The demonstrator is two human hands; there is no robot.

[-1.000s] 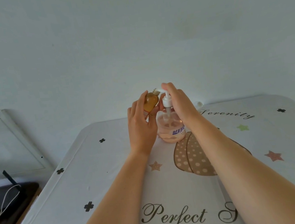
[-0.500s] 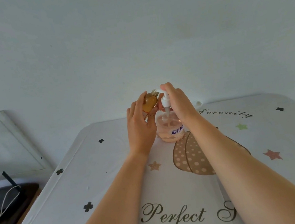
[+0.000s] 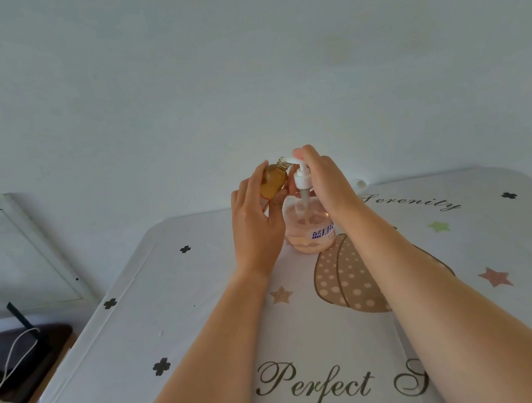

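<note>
A clear pump bottle (image 3: pixel 308 233) of pinkish soap with a blue-lettered label stands on the table's far middle. My right hand (image 3: pixel 325 180) rests on top of its white pump head (image 3: pixel 302 176), fingers curved over the nozzle. My left hand (image 3: pixel 254 223) grips a small amber bottle (image 3: pixel 273 180), tilted with its open threaded neck right under the pump's spout. The amber bottle's lower part is hidden by my fingers.
The table wears a white printed cloth (image 3: pixel 177 312) with stars, a dotted pumpkin and script lettering. A small white cap (image 3: pixel 360 184) lies at the far edge behind my right hand. A white framed panel (image 3: pixel 13 252) leans on the wall at left, above a dark stand with cables (image 3: pixel 7 373).
The pump head has risen slightly under my right hand. The amber bottle stays at the spout, and both hands keep their places.
</note>
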